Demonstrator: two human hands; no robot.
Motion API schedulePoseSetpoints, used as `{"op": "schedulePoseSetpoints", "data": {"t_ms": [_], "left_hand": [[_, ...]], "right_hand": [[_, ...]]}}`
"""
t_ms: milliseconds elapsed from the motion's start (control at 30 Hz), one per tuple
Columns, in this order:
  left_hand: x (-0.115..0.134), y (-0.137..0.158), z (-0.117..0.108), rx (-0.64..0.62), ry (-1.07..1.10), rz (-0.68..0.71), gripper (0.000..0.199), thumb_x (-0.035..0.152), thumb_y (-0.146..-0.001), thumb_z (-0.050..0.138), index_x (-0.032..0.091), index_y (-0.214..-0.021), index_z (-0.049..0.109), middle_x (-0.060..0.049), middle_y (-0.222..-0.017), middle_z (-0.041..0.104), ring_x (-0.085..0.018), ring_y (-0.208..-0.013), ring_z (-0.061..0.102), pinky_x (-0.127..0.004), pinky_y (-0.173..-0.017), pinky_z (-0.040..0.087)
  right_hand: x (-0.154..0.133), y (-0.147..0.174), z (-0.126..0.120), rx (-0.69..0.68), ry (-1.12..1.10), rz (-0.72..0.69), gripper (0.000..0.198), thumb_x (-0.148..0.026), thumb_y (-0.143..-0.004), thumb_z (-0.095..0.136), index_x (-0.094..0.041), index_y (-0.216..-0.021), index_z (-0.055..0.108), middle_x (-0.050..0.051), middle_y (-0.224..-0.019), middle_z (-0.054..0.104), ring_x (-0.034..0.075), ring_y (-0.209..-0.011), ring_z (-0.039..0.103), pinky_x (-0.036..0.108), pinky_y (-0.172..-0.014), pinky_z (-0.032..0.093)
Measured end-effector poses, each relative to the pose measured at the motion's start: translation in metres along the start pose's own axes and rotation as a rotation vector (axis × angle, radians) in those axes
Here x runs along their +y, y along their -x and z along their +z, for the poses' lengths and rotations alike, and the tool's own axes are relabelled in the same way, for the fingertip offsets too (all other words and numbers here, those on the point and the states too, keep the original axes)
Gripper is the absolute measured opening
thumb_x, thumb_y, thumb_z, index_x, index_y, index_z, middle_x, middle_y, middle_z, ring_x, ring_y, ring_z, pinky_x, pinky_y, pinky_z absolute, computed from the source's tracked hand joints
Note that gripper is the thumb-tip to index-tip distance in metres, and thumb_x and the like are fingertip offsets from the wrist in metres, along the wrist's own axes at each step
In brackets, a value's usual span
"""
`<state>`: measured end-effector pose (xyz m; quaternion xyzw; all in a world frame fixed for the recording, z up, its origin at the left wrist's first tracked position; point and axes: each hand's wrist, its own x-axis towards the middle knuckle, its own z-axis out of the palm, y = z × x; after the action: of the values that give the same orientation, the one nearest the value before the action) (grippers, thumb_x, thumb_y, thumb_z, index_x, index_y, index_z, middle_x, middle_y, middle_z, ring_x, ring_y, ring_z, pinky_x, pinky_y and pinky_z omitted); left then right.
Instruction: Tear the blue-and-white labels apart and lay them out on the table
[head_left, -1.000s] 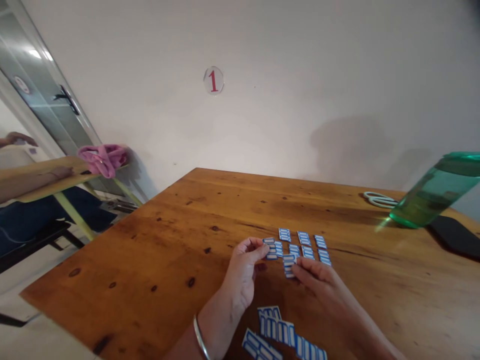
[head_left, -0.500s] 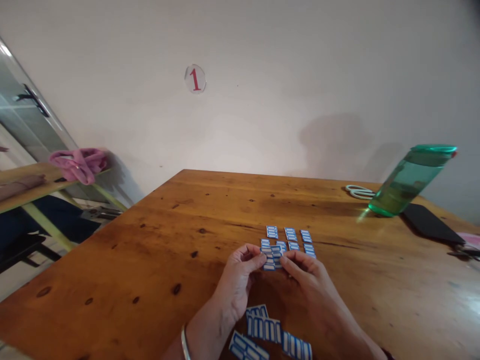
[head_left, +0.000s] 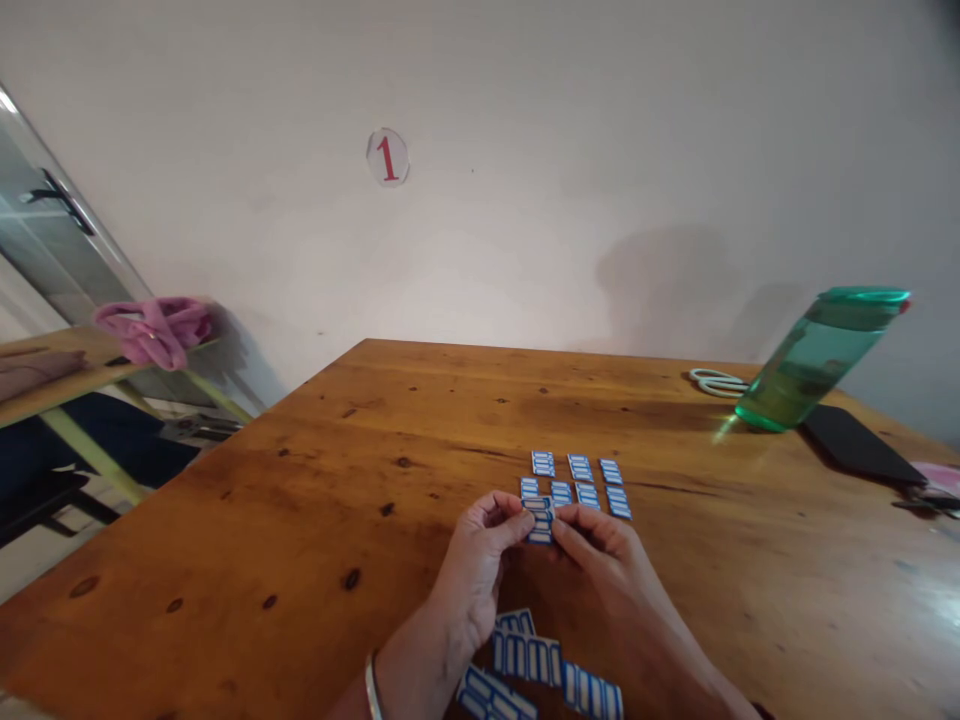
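My left hand [head_left: 480, 560] pinches the left side of a small blue-and-white label sheet [head_left: 539, 527] between thumb and forefinger. On its right side, the fingertips of my right hand [head_left: 611, 555] are closed on it too. The labels look stacked edge on edge; how many layers there are I cannot tell. Just beyond my fingers, several similar label sheets [head_left: 579, 467] lie in two rows on the wooden table. Nearer to me, between my forearms, a loose group of larger label sheets [head_left: 527, 657] lies partly overlapping.
A green water bottle [head_left: 821, 360] stands at the right, by a black flat case [head_left: 859, 444] and a coiled white cable [head_left: 718, 383]. The wooden table [head_left: 300, 480] meets the wall behind. At left, a second table [head_left: 82, 372] carries a pink cloth item [head_left: 154, 330].
My right hand has moved slightly left, towards my left hand. The two label pieces that were side by side between my fingers now lie over each other.
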<state>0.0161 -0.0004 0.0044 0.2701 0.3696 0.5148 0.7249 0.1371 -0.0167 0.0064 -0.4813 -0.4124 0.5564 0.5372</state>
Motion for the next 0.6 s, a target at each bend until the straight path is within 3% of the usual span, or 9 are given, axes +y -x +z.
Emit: {"op": "schedulePoseSetpoints", "data": {"t_ms": [600], "left_hand": [[-0.0007, -0.0006, -0.0008, -0.012, 0.051, -0.014, 0.029, 0.019, -0.049, 0.078, 0.015, -0.062, 0.052, 0.002, -0.059, 0.061, -0.011, -0.052, 0.055, -0.022, -0.051, 0.043]], "right_hand": [[0.0023, 0.0002, 0.0015, -0.018, -0.045, -0.012, 0.022, -0.037, -0.058, 0.073, -0.016, -0.063, 0.068, 0.000, -0.056, 0.059, 0.012, -0.054, 0.050, 0.024, -0.055, 0.039]]}}
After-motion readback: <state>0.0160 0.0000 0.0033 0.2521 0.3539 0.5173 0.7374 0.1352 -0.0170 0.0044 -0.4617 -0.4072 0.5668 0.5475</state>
